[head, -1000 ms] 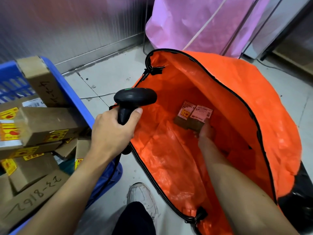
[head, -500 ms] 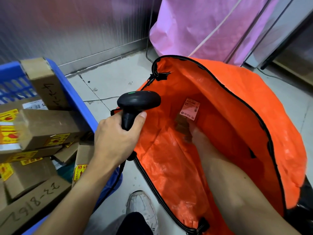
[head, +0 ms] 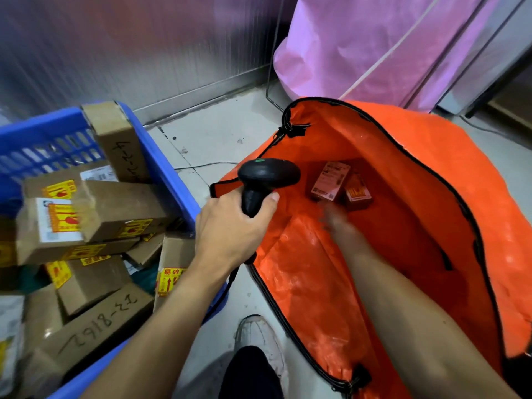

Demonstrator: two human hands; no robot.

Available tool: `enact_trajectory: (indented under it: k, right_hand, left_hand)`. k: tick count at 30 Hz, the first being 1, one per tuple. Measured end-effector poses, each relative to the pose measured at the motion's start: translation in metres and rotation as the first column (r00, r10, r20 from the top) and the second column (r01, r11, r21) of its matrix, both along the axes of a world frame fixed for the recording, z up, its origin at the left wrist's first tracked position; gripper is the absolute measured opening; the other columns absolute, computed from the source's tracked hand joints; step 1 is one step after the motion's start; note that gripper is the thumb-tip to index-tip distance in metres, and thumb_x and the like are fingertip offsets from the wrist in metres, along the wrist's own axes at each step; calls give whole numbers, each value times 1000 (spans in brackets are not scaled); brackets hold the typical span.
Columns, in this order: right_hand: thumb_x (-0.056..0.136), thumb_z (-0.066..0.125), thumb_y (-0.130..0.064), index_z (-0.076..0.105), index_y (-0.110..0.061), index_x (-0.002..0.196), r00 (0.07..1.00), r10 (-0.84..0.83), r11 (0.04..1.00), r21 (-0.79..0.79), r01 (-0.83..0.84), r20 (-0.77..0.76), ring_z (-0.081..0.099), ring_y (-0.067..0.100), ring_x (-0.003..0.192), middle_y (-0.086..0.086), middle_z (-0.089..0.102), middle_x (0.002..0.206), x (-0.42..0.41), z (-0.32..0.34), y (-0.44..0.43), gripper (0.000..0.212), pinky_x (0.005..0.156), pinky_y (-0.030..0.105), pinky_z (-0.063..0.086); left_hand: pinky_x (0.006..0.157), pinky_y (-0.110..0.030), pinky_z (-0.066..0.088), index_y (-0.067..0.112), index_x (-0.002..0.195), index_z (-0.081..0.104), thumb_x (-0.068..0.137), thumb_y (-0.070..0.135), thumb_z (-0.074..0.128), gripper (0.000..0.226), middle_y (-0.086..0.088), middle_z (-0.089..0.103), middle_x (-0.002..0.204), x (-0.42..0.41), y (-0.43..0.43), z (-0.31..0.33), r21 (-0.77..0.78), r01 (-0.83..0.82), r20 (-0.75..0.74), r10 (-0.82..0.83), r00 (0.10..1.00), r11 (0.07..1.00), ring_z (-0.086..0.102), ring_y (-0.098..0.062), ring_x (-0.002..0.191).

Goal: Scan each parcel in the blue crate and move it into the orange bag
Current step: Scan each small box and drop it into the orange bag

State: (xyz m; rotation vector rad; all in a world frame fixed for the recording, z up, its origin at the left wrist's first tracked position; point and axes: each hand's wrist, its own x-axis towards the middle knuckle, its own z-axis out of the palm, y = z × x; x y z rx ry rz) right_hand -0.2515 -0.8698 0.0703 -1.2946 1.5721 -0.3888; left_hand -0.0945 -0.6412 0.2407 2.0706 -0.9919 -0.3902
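Two boxes lie side by side, touching, deep in the open orange bag (head: 431,174), seen from the head camera. The labelled parcel (head: 331,181) is tilted with its white shipping label up. To its right is the stickered parcel (head: 357,194), marked in yellow and red. The right hand (head: 336,223) reaches into the bag just below them (it is motion-blurred, so whether its fingers are spread or curled cannot be told). The left hand (head: 230,226) grips the handle of a black scanner (head: 269,175), whose head hangs over the bag's near-left rim. At left, the blue crate (head: 172,174) is piled with brown cartons (head: 121,208), many bearing yellow stickers and two bearing handwritten numbers. A pink sack (head: 359,47) stands behind the bag, and a white shoe (head: 257,335) shows on the pale floor.
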Motion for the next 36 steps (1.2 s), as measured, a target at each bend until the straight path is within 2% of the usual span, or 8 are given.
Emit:
enact_trajectory:
  k: [3, 5, 9, 14, 18, 26, 32, 36]
  right_hand:
    - [105, 47, -15, 69, 1, 113, 998, 67, 997, -29, -67, -2, 66, 42, 101, 30, 66, 119, 15, 44, 56, 28, 80, 44, 47]
    - [102, 52, -14, 65, -13, 90, 992, 123, 992, -43, -121, 35, 64, 29, 78, 18, 67, 94, 23, 70, 91, 18, 66, 32, 46]
    - [98, 55, -9, 68, -8, 87, 939, 332, 940, -120, -321, 88, 57, 13, 57, 7, 66, 74, 37, 121, 148, 17, 52, 19, 44]
    - [80, 54, -30, 72, -19, 69, 839, 539, 811, -223, -542, -80, 67, 17, 61, -2, 73, 62, 63, 176, 191, 24, 69, 39, 56]
    - [91, 56, -19, 69, -17, 70, 754, 642, 699, -298, -650, -139, 73, 26, 70, 2, 74, 67, 101, 226, 220, 25, 73, 41, 59]
    - [103, 51, -29, 72, -17, 86, 452, 869, 371, -338, -865, -202, 68, 18, 75, 3, 75, 81, 188, 310, 318, 30, 71, 36, 55]
    - [106, 52, -35, 67, -12, 101, -30, 894, -38, -10, -999, -446, 70, 22, 81, 6, 71, 90, 246, 330, 384, 28, 70, 32, 54]
    - [106, 52, -36, 61, -22, 92, -108, 829, -128, 2, -992, -549, 69, 21, 84, 2, 67, 90, 270, 305, 418, 21, 76, 36, 57]
  left_hand:
    - [74, -44, 54, 20, 65, 52, 90, 66, 60, 53, 2, 61, 58, -2, 1, 10, 48, 9, -47, -6, 999, 999, 65, -31, 73]
    - [73, -46, 57, 16, 68, 61, 89, 65, 60, 53, -2, 67, 57, -1, 5, 17, 8, 26, -211, -24, 977, 1000, 69, -26, 66]
    - [71, -47, 60, 12, 67, 65, 94, 53, 64, 50, -5, 69, 55, -2, 36, 48, -24, 23, -328, -29, 944, 999, 68, -22, 53]
    - [69, -44, 61, 12, 61, 63, 93, 53, 64, 53, -8, 68, 52, 14, 94, 93, -42, -58, -310, 42, 950, 997, 67, -22, 48]
    - [57, -37, 57, 13, 72, 63, 98, 45, 65, 42, -8, 72, 60, 41, 152, 128, -35, -102, -311, 86, 946, 994, 65, -21, 46]
    - [65, -27, 57, 12, 95, 70, 102, 43, 62, 32, -8, 79, 81, 90, 301, 196, -25, -309, -277, 291, 916, 951, 73, -17, 64]
    - [71, -30, 55, 14, 102, 70, 102, 30, 65, 17, -7, 74, 83, 108, 372, 175, -52, -440, -426, 378, 822, 897, 67, -11, 65]
    - [68, -25, 58, 16, 105, 70, 102, 30, 66, 15, -5, 76, 81, 118, 401, 168, -29, -474, -464, 409, 786, 880, 70, -14, 67]
